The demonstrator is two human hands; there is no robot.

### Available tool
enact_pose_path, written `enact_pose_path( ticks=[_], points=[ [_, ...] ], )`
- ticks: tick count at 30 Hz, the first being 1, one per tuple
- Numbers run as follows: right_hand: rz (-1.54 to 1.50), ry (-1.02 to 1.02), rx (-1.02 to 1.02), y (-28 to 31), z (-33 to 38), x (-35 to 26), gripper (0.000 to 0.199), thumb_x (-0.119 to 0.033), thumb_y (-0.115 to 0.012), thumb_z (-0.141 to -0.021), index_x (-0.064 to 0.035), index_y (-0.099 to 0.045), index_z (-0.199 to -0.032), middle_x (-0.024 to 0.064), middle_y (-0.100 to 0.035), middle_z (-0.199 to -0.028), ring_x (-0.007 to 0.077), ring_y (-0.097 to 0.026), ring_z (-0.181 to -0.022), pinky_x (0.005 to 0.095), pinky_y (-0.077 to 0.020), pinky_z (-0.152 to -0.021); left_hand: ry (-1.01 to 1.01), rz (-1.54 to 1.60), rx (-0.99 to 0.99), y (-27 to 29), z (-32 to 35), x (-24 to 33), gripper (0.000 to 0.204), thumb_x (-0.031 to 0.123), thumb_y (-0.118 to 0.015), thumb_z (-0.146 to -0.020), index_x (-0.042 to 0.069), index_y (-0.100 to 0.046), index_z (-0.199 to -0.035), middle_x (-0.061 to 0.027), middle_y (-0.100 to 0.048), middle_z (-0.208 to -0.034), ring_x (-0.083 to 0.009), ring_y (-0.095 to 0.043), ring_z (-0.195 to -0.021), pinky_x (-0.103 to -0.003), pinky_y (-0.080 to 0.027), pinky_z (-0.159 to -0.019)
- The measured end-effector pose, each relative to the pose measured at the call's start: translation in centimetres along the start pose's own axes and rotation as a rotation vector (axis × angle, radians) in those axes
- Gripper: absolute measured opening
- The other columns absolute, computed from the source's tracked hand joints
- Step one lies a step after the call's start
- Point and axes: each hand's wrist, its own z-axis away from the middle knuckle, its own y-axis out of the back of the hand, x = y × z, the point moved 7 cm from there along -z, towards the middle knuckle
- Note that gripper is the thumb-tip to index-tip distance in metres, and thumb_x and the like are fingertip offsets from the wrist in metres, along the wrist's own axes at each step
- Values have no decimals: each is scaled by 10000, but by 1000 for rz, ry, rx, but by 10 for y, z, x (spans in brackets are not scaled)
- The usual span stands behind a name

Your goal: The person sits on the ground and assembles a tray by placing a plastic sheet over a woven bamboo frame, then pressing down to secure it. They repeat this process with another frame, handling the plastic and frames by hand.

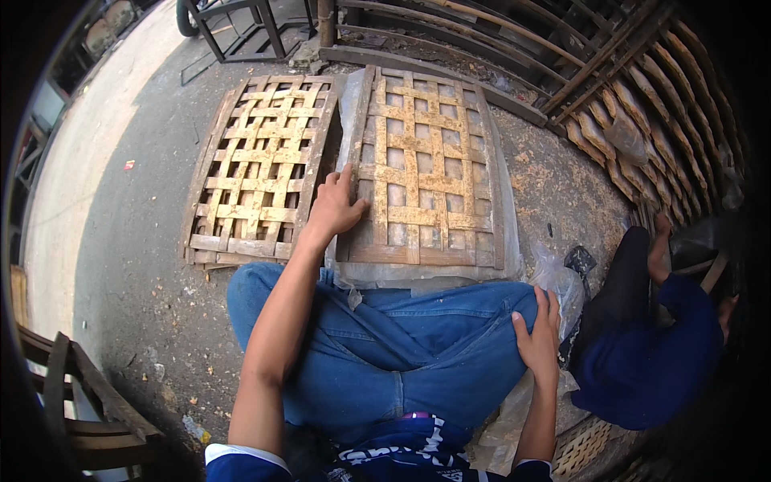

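Observation:
In front of my crossed legs lies a wooden-framed rack (418,255) woven from flat bamboo-like strips, set on a translucent plastic sheet (377,277). My left hand (336,202) rests at its left frame edge, index finger stretched forward and thumb apart, gripping nothing. Just left of that hand is a second woven rack (241,246), lying on top of at least one more frame. Pale yellowish residue sticks to the strips of both. My right hand (540,333) lies with fingers spread over my right knee, on the blue jeans (450,321), and holds nothing.
A person in dark blue (642,361) sits close on my right. Several tall panels (654,120) lean at the right. Plastic bags (558,281) lie by my right knee. A black metal frame (259,28) stands far left, wooden furniture (96,430) near left. Yellowish crumbs dot the ground.

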Motion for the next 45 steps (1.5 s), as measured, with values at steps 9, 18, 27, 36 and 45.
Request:
enact_pose_path(
  ticks=[9, 18, 27, 36, 45],
  points=[
    [15, 183, 0, -25, -92, -60, 638, -270, -681, -916, -33, -454, -1463, 273, -284, -1590, 450, -364, -1422, 485, -328, -1161, 113, -159, -13, 2, 4, 6, 787, 436, -614, -942, 120, -272, -1577, -299, -372, -1510, -486, -476, -1290, -536, -444, -1056],
    [-174, 492, -46, -107, -148, -148, 651, -239, -683, -904, -47, -445, -1479, 244, -199, -1634, 423, -238, -1488, 517, -246, -1199, 116, -284, -37, 8, -4, 5, 691, 477, -524, -988, 228, -289, -1587, -282, -310, -1568, -480, -445, -1334, -553, -411, -1077],
    [-112, 452, -160, -119, -151, -138, 703, -324, -672, -908, -33, -420, -1497, 282, -201, -1622, 406, -195, -1507, 555, -126, -1219, 5, -387, 27, 9, -10, 5, 623, 503, -493, -1000, 221, -392, -1547, -244, -373, -1555, -456, -422, -1359, -566, -400, -1076],
    [-143, 439, -210, -113, -142, -131, 723, -334, -672, -906, -36, -411, -1511, 290, -181, -1629, 404, -136, -1532, 536, -99, -1234, 370, -416, 8, 42, 13, -28, 709, 618, -348, -1018, 167, -349, -1565, -228, -420, -1522, -472, -433, -1353, -585, -374, -1090],
    [-90, 441, -202, -119, -139, -127, 727, -361, -678, -905, -79, -411, -1520, 248, -171, -1650, 423, -174, -1516, 517, -121, -1228, -45, -539, 51, 4, 22, 21, 596, 569, -406, -1014, 272, -422, -1531, -202, -315, -1604, -453, -369, -1404, -584, -303, -1141]
  ],
)
